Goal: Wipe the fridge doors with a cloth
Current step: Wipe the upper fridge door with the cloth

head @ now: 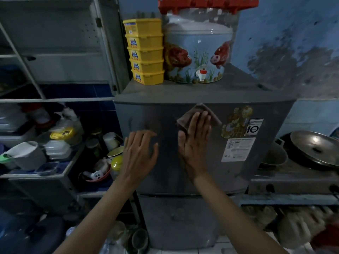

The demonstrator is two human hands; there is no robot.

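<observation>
Right hand (194, 143) flat, fingers straight, pressing the brown cloth (199, 116) onto the upper fridge door (165, 116) mid-frame; left hand (139, 153) spread flat beside it.

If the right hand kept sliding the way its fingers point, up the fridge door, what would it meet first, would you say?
The right hand presses the cloth flat on the upper door, fingers pointing up. It would probably first reach the door's top edge.
</observation>
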